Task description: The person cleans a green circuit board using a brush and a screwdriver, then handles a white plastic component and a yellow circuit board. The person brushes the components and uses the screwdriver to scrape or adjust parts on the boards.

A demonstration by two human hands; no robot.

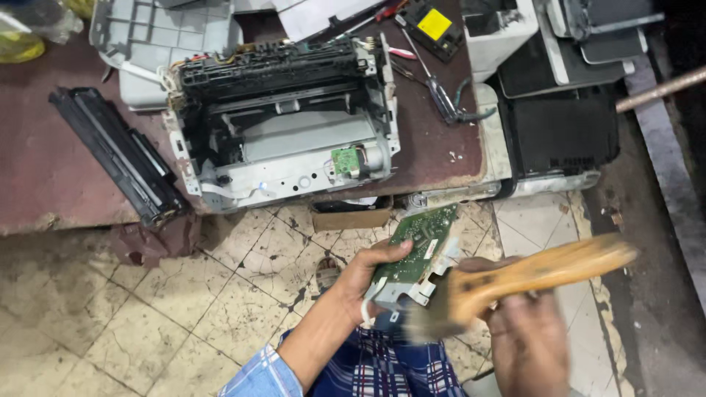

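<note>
My left hand (364,276) grips a green circuit board (415,246) on a grey metal bracket, held over the tiled floor in front of my lap. My right hand (526,334) holds a wooden-handled brush (537,272), blurred with motion, its bristle end at the lower edge of the board. On the low brown table beyond stands an opened printer chassis (283,121) with its covers off and a small green board on its front.
A black toner cartridge (118,154) lies on the table's left. A grey plastic cover (158,37) and screwdrivers (437,84) lie behind the chassis. More printers (559,95) are stacked at right. A cardboard box (349,217) sits under the table edge.
</note>
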